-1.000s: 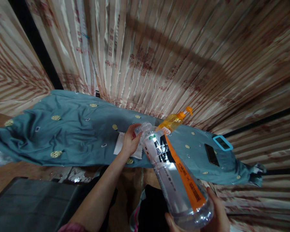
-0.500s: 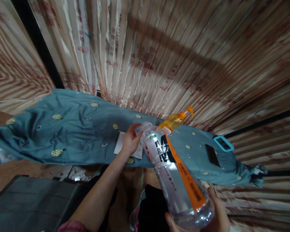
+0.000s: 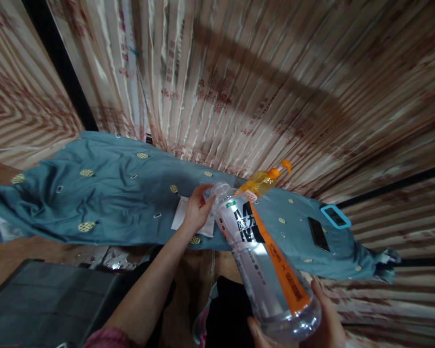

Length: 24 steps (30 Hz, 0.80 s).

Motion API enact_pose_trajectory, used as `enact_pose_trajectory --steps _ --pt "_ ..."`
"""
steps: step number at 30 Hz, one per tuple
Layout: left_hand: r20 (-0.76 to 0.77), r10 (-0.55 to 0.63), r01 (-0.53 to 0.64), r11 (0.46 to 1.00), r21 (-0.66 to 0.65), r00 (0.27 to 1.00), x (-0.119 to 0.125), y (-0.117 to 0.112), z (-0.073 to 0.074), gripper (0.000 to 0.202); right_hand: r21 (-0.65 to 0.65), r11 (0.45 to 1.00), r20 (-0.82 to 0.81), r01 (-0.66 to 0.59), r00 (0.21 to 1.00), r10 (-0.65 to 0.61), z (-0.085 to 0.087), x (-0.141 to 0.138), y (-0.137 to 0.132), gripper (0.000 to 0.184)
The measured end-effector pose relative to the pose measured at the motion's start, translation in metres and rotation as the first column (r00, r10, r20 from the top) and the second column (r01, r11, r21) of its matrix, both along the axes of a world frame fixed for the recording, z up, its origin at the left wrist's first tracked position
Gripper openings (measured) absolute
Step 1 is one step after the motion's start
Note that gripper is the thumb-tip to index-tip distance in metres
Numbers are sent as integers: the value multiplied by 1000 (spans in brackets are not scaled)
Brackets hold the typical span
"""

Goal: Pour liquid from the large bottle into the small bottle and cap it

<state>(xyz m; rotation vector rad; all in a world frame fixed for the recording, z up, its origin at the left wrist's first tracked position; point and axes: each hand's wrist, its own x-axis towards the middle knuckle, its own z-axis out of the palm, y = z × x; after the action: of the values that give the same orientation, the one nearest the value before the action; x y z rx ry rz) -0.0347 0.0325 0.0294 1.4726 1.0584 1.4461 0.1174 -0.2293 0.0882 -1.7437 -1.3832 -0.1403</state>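
A large clear plastic drink bottle [image 3: 259,261] with a silver, black and orange label is tilted, its mouth up and to the left. My right hand [image 3: 328,319] grips it round the base, fingers partly hidden behind it. Close against the bottle's neck, my left hand [image 3: 198,210] is closed on a small clear thing with a reddish part [image 3: 207,194], mostly covered by the fingers. Beneath that hand lies a white paper or tissue [image 3: 179,216]. Just behind the bottle is a yellow pump bottle [image 3: 257,183] with an orange pump head.
A teal cloth [image 3: 108,203] with pineapple prints covers the long narrow table. Toward its right end lie a dark phone [image 3: 318,234] and a blue-rimmed device [image 3: 335,216]. A pleated curtain [image 3: 217,96] hangs behind. At lower left stands a dark grey box-like object [image 3: 47,299].
Both hands and the drink bottle hold nearly the same pose. The view has shifted very slightly, and the bottle appears turned a little about its length.
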Motion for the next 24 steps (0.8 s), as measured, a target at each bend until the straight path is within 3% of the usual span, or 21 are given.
enact_pose_trajectory --steps 24 --pt "12 -6 6 1000 -15 1000 0 -1 1 31 41 999 64 16 998 -19 -1 4 0 109"
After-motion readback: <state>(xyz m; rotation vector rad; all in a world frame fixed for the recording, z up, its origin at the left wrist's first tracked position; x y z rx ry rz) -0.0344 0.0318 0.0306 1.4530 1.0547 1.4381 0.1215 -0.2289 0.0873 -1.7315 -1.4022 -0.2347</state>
